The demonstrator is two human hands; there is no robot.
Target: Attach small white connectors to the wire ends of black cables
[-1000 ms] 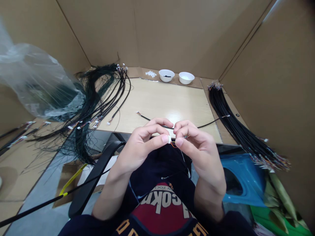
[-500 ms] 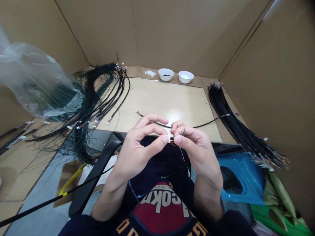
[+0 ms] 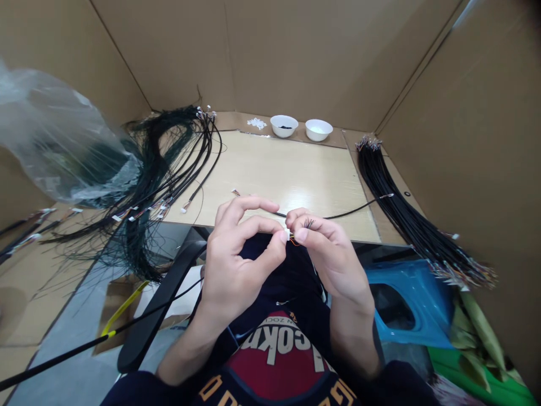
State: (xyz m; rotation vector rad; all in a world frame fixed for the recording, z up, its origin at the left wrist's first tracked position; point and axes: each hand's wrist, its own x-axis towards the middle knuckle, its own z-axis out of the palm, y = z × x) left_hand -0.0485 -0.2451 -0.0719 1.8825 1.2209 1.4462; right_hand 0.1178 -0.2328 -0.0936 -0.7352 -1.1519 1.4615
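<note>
Between thumb and index finger, my left hand (image 3: pixel 240 254) pinches a small white connector (image 3: pixel 288 234). Thin coloured wires (image 3: pixel 295 241), orange and yellow among them, run from the connector to my right hand (image 3: pixel 329 248). That hand is closed on the wires, and dark loose wire ends (image 3: pixel 309 224) poke up above its thumb. Both hands are close together over my lap, just before the table's front edge. Behind them a black cable (image 3: pixel 349 214) with small connectors at its ends lies across the table, partly hidden by the fingers.
Two white bowls (image 3: pixel 319 130) and a pile of small white pieces (image 3: pixel 256 123) stand at the back. A thick bundle of black cables (image 3: pixel 397 203) lies right. Dark wires (image 3: pixel 156 146), cables and a clear plastic bag (image 3: pixel 71 135) fill the left. A black armrest (image 3: pixel 156 316) is below.
Both hands have shifted slightly left, still holding the connector and its wires. The dark wire ends above my right thumb show more clearly.
</note>
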